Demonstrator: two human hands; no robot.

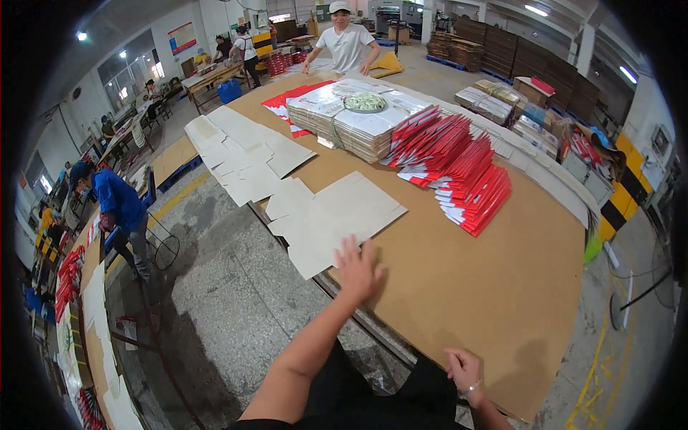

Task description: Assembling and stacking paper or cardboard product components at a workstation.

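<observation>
My left hand (pixel 358 271) is spread over the near edge of a pale grey cut cardboard sheet (pixel 337 218) on the brown-topped table (pixel 473 287). Its fingers are apart and hold nothing; whether they touch the sheet is hard to tell. Close to the table's front edge, my right hand (pixel 464 369) has loosely curled fingers, with nothing seen in them. More grey sheets (pixel 244 147) overlap farther left along the table. Beyond lies a tied stack of printed cardboard sheets (pixel 344 122). Red-and-white folded cardboard pieces (pixel 455 168) fan out beside that stack.
A person in a white shirt (pixel 347 46) stands at the table's far end. At left, a person in blue (pixel 122 204) works beside another table. A plate of pale green pieces appears atop the stack (pixel 364 102). A fan (pixel 645 290) stands at right; cardboard piles (pixel 494 50) rise behind.
</observation>
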